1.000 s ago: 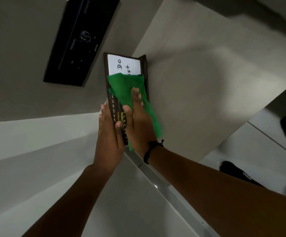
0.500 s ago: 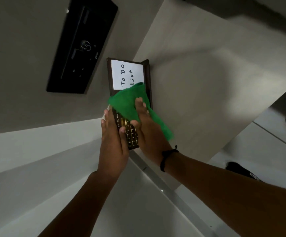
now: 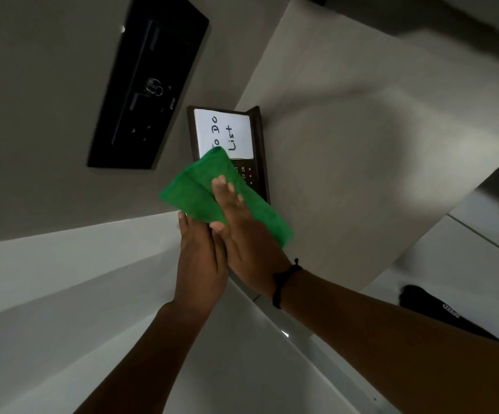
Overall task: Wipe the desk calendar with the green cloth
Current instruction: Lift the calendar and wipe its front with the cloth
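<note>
The desk calendar is a dark brown frame with a white "To Do List" card on its upper part and small date numbers below. It stands against the wall on the beige desk top. The green cloth lies folded over the calendar's lower half and hides it. My right hand presses flat on the cloth, fingers together. My left hand lies beside it at the calendar's lower left edge, and whether it grips the calendar I cannot tell, since the cloth and my right hand hide that edge.
A black rectangular panel with small marks is fixed on the grey wall left of the calendar. A white ledge runs below it. A dark shoe is on the floor at the lower right.
My right hand slid the cloth down the calendar and then out to the left, so the "To Do List" card came into view. The cloth now covers the date grid and my left fingertips.
</note>
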